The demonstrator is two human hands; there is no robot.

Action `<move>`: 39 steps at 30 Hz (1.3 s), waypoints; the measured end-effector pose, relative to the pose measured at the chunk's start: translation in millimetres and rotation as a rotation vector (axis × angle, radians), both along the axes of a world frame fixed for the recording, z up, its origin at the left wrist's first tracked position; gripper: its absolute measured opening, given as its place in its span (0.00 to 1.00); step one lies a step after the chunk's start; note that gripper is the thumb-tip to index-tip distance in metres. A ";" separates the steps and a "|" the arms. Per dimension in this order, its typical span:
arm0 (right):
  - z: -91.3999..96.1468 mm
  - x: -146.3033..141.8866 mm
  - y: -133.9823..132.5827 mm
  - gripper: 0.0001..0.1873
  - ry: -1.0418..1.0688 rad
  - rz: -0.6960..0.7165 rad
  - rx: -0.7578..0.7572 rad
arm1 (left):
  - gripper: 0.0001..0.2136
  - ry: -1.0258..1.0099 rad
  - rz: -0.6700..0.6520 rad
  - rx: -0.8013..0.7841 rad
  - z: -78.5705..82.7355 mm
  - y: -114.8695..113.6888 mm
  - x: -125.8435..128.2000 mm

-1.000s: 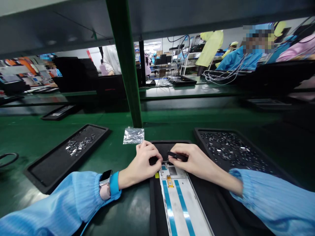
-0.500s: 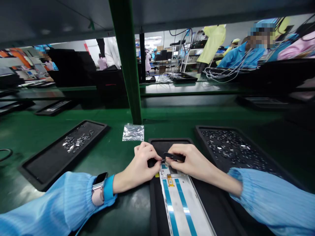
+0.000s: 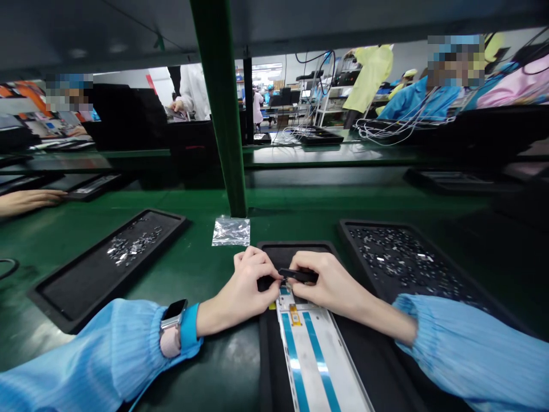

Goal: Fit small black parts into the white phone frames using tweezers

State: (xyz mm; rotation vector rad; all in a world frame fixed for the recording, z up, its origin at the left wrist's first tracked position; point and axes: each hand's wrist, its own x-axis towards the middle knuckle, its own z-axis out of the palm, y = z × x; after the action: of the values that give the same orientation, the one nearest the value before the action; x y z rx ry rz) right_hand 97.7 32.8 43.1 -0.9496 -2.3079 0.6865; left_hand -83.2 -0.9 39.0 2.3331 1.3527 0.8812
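Observation:
A silver phone mid-frame [image 3: 315, 355] with two blue strips and an orange flex piece lies in a black foam tray [image 3: 268, 366]. At its far end my left hand [image 3: 253, 283] is closed, thumb and forefinger pinched at the corner; whatever lies between the tips is too small to make out. From the other side my right hand [image 3: 328, 283] grips a slim black hand tool [image 3: 300, 276], its fingertips close to the left ones. The fingers partly cover the frame's top end, and the tool's exact kind cannot be told.
Small dark parts fill a tray [image 3: 349, 229] on the right; shiny small parts lie in another tray [image 3: 55, 286] on the left. A clear plastic bag [image 3: 231, 231] rests by a green post [image 3: 227, 114]. Another person's hand [image 3: 32, 201] reaches in at far left, near a tray.
Another person's hand has come in at the far left. The black tool and my right hand have shifted slightly left; my left hand keeps its pinch at the frame's corner.

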 end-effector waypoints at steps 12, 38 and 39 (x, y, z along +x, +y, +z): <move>0.7 -4.1 -7.5 0.07 -0.068 -0.043 0.013 | 0.07 -0.065 -0.065 0.030 -0.5 0.1 -0.3; 18.8 3.8 18.9 0.07 -0.113 0.069 -0.414 | 0.05 0.125 -0.182 0.088 5.5 0.3 -3.1; 19.3 3.5 18.3 0.07 -0.116 0.059 -0.404 | 0.05 0.120 -0.182 0.090 5.7 0.3 -2.9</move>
State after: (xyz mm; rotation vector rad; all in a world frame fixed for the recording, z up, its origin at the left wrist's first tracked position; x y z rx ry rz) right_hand 101.2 51.1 62.4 -1.1248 -2.3509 1.1831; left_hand -86.0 -0.6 44.7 2.5665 1.1420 0.7729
